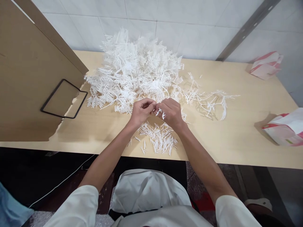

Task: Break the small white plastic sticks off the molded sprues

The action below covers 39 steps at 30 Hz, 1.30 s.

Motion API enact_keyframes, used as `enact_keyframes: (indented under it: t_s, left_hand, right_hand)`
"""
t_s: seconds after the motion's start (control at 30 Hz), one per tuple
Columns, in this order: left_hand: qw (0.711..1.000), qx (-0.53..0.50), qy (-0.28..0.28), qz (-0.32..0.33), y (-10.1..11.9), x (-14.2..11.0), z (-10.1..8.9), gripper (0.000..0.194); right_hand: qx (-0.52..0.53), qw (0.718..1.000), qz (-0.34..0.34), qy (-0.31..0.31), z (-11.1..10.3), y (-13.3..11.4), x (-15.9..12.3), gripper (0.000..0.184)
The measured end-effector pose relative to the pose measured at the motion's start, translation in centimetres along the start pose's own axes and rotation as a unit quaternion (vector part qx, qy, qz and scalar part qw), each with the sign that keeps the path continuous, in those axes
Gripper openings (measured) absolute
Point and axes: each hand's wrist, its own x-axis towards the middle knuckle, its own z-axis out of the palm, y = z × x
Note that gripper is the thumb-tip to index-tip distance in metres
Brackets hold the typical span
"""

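1. White sprig (161,113): its forked tips show below the R hand's fingers & point approx. 5 to 6 o'clock, twd the person. Long axis can't be told; fingers hide the rest.
2. Sprig pos.: at the R hand (172,113), partly inside its curled fingers, just beside the L hand's fingertips, on their 4 o'clock side.
3. R hand: closed, holding the sprig. L hand (141,110): narrow, thumb & index pinched tog.; can't tell if it grips the sprig too. Hands meet at the fingertips.
4. Big white heap (139,69): on the table (220,138), 11 to 12 o'clock from the hands, nr. the tiled wall (165,31).
5. Short white bits (163,138): 6 o'clock, nr. the table's front edge.
6. Loose branched strands (210,102): approx. 3 o'clock.
7. Cardboard (30,72) w/ black wire frame (62,80): approx. 9 o'clock.
8. Red-&-white packets: one at 2 o'clock (266,65), one approx. 3 o'clock, nearer the front edge.
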Motion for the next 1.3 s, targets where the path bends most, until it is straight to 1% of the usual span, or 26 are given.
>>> enact_keyframes:
  t_s: [0.07, 0.17, 0.23, 0.27, 0.33, 0.43, 0.5, 0.6, 0.8, 0.87, 0.93, 1.0, 1.1, 1.2, 1.3]
  left_hand:
    - [0.999, -0.021, 0.003, -0.024, -0.1, 0.0, 0.2, 0.012]
    - [0.997, -0.04, -0.009, -0.058, -0.1, -0.1, 0.4, 0.016]
    - [0.999, -0.014, -0.016, -0.05, 0.0, -0.1, 0.3, 0.017]
    - [0.999, 0.02, -0.016, -0.027, 0.0, -0.1, 0.1, 0.017]
    - [0.991, 0.122, -0.018, 0.049, 0.1, 0.0, -0.5, 0.016]
    - [0.948, 0.261, -0.049, 0.175, -0.1, 0.3, -1.4, 0.02]
    - [0.924, 0.305, -0.059, 0.223, -0.3, 0.5, -1.9, 0.02]
    - [0.897, 0.357, -0.036, 0.259, -0.7, 0.6, -2.0, 0.018]
    - [0.85, 0.435, 0.003, 0.298, -0.6, 0.2, -1.7, 0.015]
    - [0.834, 0.461, 0.004, 0.304, -0.7, 0.1, -1.5, 0.016]
    - [0.825, 0.475, -0.009, 0.306, -0.9, -0.1, -1.3, 0.018]
    - [0.823, 0.481, -0.014, 0.303, -1.1, -0.3, -1.0, 0.019]
    - [0.837, 0.475, -0.006, 0.272, -1.3, -0.4, -0.8, 0.017]
    - [0.865, 0.442, -0.018, 0.234, -0.9, -0.4, -0.8, 0.016]
    - [0.911, 0.368, -0.025, 0.183, -0.2, -0.4, -0.9, 0.014]
  right_hand:
    - [-0.019, 1.0, -0.017, -0.004, -0.1, -0.1, 0.0, 0.04]
    - [-0.035, 0.998, -0.046, -0.011, -0.3, -0.1, -0.1, 0.038]
    - [-0.037, 0.997, -0.067, -0.006, -0.3, 0.2, -0.1, 0.035]
    - [-0.038, 0.997, -0.074, -0.002, -0.3, 0.4, -0.2, 0.032]
    - [-0.039, 0.996, -0.079, 0.009, -0.2, 1.0, -0.3, 0.026]
    - [-0.041, 0.996, -0.078, 0.009, -0.1, 1.9, -0.3, 0.021]
    - [-0.047, 0.996, -0.076, -0.003, -0.1, 2.4, -0.3, 0.021]
    - [-0.069, 0.995, -0.074, -0.019, -0.2, 2.6, -0.2, 0.024]
    - [-0.078, 0.992, -0.096, -0.033, -0.3, 2.2, -0.1, 0.024]
    - [-0.076, 0.992, -0.091, -0.046, -0.2, 2.1, 0.0, 0.024]
    - [-0.073, 0.992, -0.084, -0.056, -0.1, 2.0, 0.0, 0.024]
    - [-0.073, 0.993, -0.072, -0.058, 0.0, 1.9, 0.0, 0.023]
    - [-0.067, 0.994, -0.058, -0.058, 0.2, 2.0, 0.0, 0.021]
    - [-0.047, 0.995, -0.056, -0.067, 0.3, 2.2, -0.2, 0.021]
    - [-0.006, 0.997, -0.052, -0.054, 0.4, 2.4, -0.3, 0.022]
